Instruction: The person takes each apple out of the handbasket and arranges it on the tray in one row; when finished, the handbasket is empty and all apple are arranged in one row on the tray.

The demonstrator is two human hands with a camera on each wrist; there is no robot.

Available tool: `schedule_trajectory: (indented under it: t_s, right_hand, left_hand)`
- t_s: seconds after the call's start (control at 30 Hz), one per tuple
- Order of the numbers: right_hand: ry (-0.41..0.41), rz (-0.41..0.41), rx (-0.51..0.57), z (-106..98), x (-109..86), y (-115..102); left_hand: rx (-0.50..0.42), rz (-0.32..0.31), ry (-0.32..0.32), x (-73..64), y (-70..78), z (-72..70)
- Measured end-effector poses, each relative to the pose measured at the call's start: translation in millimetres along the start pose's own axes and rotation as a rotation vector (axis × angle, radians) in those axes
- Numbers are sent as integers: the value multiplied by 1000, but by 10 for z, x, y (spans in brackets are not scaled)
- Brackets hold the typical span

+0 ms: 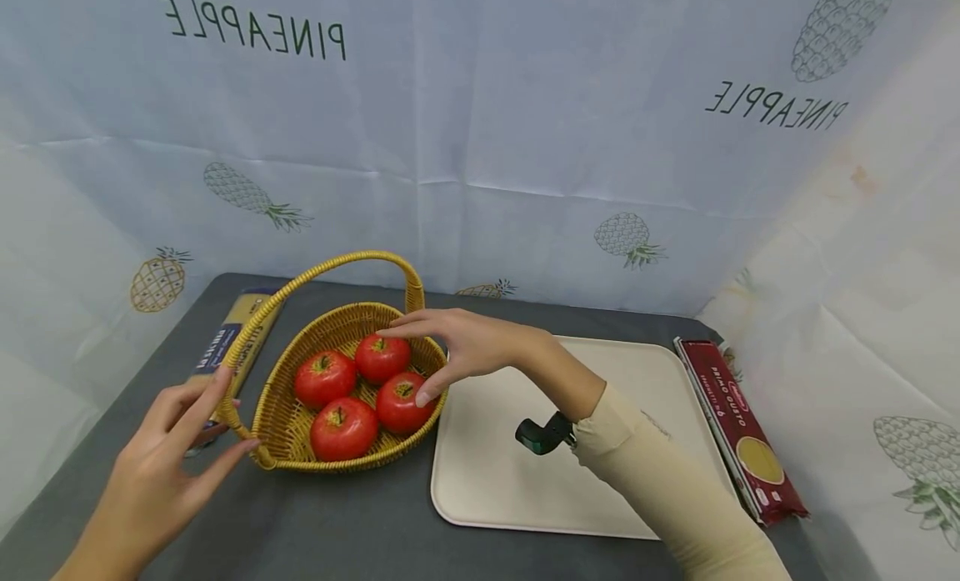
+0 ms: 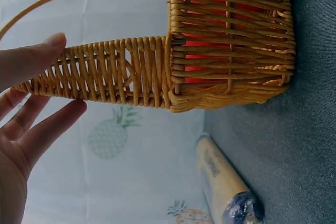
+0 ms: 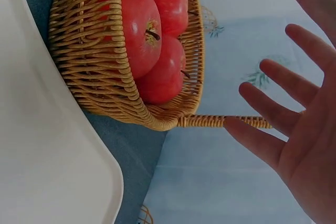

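Note:
A yellow wicker basket [image 1: 352,316] with a tall arched handle [image 1: 322,272] holds several red apples [image 1: 343,428]. On the basket's left side, my left hand [image 1: 168,456] pinches the lower part of the handle. The left wrist view shows the thumb [image 2: 39,59] on one face of the handle and fingers [image 2: 55,124] against the other. My right hand [image 1: 465,343] hovers over the basket's right rim with its fingers spread. In the right wrist view, that hand [image 3: 310,124] has nothing in it and stays apart from the apples [image 3: 140,35].
A cream tray [image 1: 487,481] lies right of the basket on the dark grey table [image 1: 315,531]. Beyond the tray sits a red spaghetti packet [image 1: 731,414]. A blue-and-yellow pasta packet [image 1: 251,314] lies behind the handle at left. Pineapple-print cloth [image 1: 495,131] hangs around the table.

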State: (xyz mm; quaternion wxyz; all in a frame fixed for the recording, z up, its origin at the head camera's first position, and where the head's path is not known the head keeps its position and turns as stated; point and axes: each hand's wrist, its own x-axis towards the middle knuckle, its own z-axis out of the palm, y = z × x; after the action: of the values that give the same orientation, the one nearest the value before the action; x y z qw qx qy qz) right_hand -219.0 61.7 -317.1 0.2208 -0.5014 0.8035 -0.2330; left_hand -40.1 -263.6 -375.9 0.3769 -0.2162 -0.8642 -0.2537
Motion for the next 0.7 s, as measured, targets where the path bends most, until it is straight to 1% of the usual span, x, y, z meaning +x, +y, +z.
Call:
schedule_trajectory:
  t_s: [0.13,0.23,0.37,0.57,0.7]
  right_hand:
    - [-32,-11,17,-14,54,-6]
    - [-52,-6,45,-22,85,-6]
    - [-77,9,51,-18,125,7]
    - [-121,17,62,31,189,41]
    - [-150,19,54,83,244,51]
  left_hand:
    - [2,-9,-11,-5,-1,-9]
    - [-11,-15,-11,-2,-2,-7]
    - [-30,-17,-4,5,-7,1]
    - [-32,-14,-2,-2,-19,5]
    - [-43,-12,10,-22,-22,-7]
